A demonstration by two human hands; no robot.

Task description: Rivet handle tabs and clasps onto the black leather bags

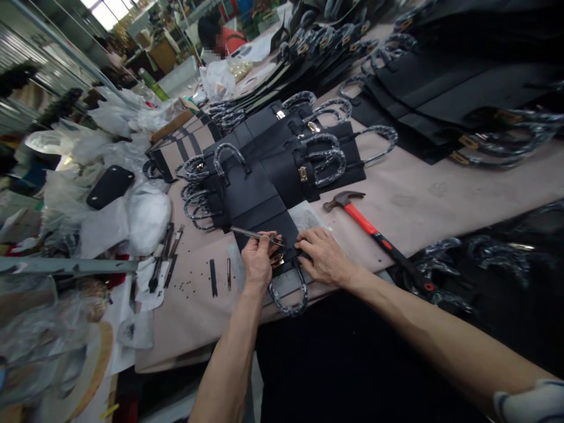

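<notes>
A black bag panel (264, 220) lies near the table's front edge, with a gold clasp (277, 260) and a dark patterned handle (288, 308) at its near end. In my left hand (258, 261) is a slim metal tool (245, 232) like tweezers, gripped between thumb and fingers. Its narrow end points right, just above the panel beyond the clasp. My right hand (324, 255) has curled fingers closed at the panel's right edge, close to the handle. The fingertips partly hide what they pinch.
A hammer (359, 220) with a red and black handle lies to the right. Stacked bag panels (247, 182) spread beyond my hands. Small rods (228, 273), tiny dark bits and hand tools (161, 258) are on the left. Plastic bags (150, 217) crowd the left side. A person (233, 40) is beyond the table.
</notes>
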